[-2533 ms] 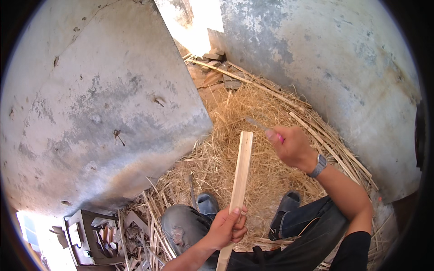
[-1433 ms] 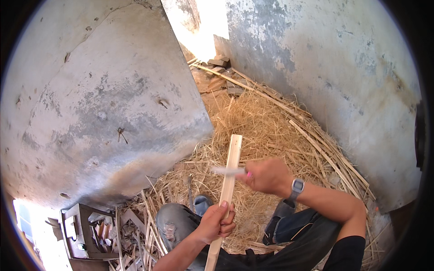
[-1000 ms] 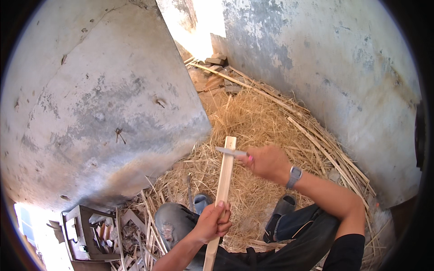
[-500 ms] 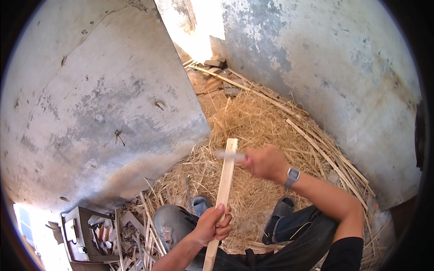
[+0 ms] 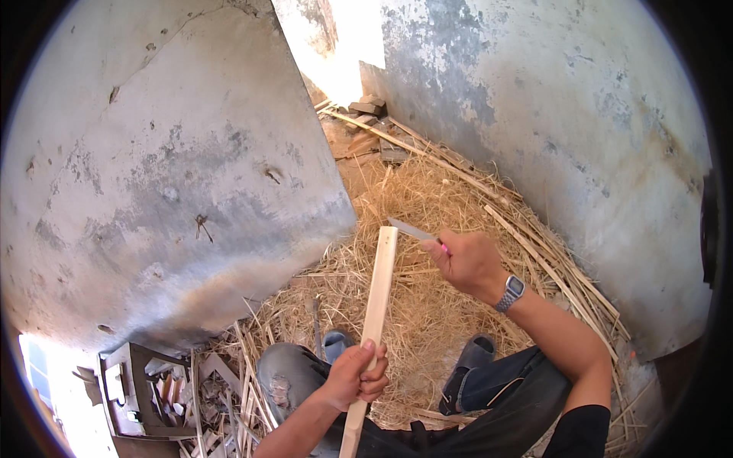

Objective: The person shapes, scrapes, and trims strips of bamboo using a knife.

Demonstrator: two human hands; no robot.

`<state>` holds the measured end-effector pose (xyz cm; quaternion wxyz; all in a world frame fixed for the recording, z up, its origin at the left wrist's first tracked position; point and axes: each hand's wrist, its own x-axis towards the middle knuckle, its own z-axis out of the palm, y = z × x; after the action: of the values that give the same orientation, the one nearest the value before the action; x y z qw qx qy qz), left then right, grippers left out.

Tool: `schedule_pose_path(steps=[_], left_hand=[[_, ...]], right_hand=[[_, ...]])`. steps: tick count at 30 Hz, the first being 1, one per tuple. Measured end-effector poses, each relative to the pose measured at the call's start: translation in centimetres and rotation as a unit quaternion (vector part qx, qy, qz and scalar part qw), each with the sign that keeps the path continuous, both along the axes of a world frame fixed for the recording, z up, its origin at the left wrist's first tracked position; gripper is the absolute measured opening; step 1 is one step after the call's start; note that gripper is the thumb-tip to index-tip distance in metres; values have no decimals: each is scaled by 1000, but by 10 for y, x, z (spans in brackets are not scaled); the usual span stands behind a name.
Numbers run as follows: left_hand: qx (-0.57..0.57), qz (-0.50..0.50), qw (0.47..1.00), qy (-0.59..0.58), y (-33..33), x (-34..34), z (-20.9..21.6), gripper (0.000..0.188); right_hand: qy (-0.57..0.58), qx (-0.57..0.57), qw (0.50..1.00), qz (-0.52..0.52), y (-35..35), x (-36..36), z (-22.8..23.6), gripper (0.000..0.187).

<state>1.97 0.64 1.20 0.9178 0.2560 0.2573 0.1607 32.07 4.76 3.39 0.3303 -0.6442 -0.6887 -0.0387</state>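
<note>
We've got the hands apart: the left hand clamped round a wooden strip, the right hand wrapped about a knife showing a dab of pink. Our strip, pale, flat and square-edged, runs lengthwise away from us, leaning slightly right, above tangled, straw-like strands. The knife points left, tip right beside the strip's far end; half a second ago we saw it blurred across the wood. Split slats line the floor's right edge, below flaking plaster.

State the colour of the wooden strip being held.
The wooden strip in the left hand is pale cream-yellow, best seen in the head view.
</note>
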Motion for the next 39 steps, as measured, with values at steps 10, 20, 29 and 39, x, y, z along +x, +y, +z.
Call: schedule_pose_path(steps=[10,20,29,39], left_hand=[[16,18,1000,-7,4,4,-10,57],[-56,2,998,-21,1,2,-14,59],[-69,-82,994,-35,-4,3,-11,52],[-61,-67,990,-109,-2,7,-9,38]], right_hand=[[-24,-49,982,179,-47,-69,-8,54],[-44,-100,980,168,-46,-69,-5,46],[-22,-113,992,-50,7,15,-3,60],[531,-223,815,64,-45,0,41,50]])
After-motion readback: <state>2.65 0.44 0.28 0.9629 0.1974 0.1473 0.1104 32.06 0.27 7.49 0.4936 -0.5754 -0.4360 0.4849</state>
